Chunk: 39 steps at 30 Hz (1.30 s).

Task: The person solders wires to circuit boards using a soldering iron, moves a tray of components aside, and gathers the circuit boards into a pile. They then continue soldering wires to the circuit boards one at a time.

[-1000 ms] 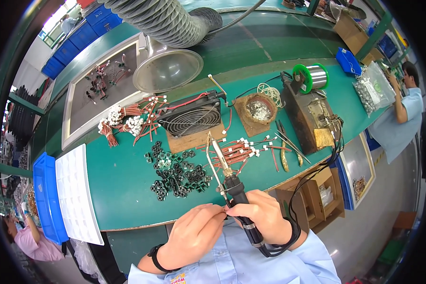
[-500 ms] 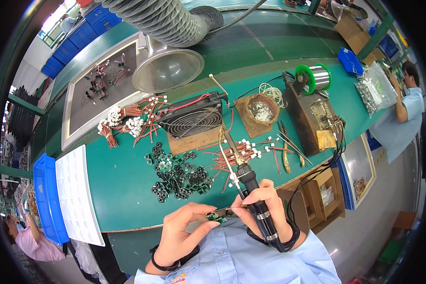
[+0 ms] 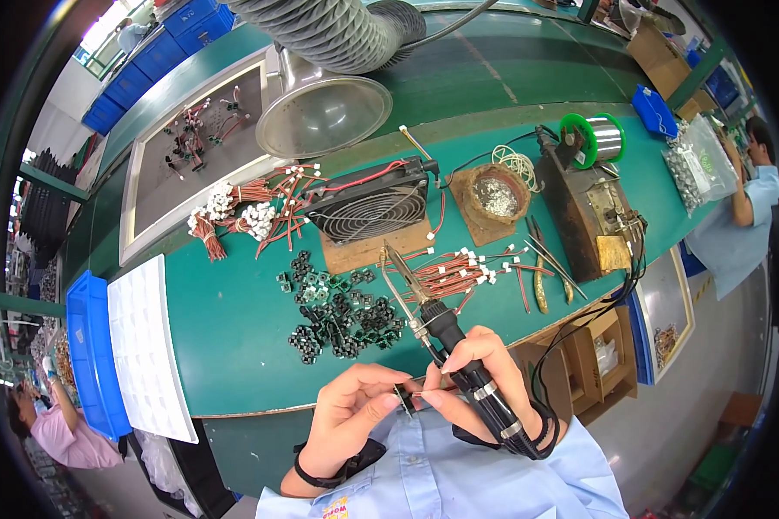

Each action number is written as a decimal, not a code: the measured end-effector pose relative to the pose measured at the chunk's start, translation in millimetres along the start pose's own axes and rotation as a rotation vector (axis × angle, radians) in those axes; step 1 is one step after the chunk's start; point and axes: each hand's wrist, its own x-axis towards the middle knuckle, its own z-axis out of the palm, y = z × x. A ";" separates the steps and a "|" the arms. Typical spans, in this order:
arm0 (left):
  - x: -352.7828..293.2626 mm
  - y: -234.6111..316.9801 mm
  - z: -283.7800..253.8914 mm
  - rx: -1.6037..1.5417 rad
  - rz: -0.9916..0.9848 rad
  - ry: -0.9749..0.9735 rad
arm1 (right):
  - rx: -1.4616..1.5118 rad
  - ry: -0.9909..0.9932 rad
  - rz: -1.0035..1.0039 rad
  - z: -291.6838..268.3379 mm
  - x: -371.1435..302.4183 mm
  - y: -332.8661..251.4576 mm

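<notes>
My left hand (image 3: 342, 424) is closed, pinching a small green-and-black circuit board (image 3: 405, 401) between thumb and fingertips in front of my shirt. Wrapped round a black soldering iron (image 3: 447, 327) with a thin metal feed tube, my right hand (image 3: 493, 381) also pinches the end of a thin reddish wire (image 3: 419, 392) at the board's edge. Whether wire and board touch cannot be made out. The iron's tip points up and away, over the bench. Just beyond my hands lies a pile of small black and green boards (image 3: 342, 320); red wires with white connectors (image 3: 459, 272) lie to its right.
A fan (image 3: 372, 208) stands behind the boards, with a solder pot (image 3: 496, 197), pliers (image 3: 538, 268), tweezers and a solder spool (image 3: 599, 140) to its right. An extraction hood (image 3: 325, 117) hangs above. A white tray (image 3: 151, 346) and blue bin (image 3: 95, 355) sit left. Co-workers are on both sides.
My left hand has turned the board from nearly flat to edge-on, and the wire end is now close against it. The soldering iron leans further left. The whole view has shifted slightly.
</notes>
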 end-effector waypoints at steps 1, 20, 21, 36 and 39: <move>0.2 1.3 1.4 -0.041 -0.025 0.043 | 0.002 0.001 0.003 0.5 1.0 -0.9; 0.2 -5.8 -8.8 -0.060 0.010 -0.012 | -0.095 -0.033 -0.096 5.1 5.5 -2.1; 0.4 -4.8 -6.9 -0.048 -0.002 0.031 | -0.094 -0.031 -0.094 5.6 5.6 -2.1; -1.2 -10.9 -15.7 -0.037 0.092 -0.091 | -0.032 0.010 -0.123 7.0 3.6 -2.1; -1.4 -10.7 -15.1 -0.025 0.096 -0.089 | -0.030 0.006 -0.127 6.0 3.8 -2.8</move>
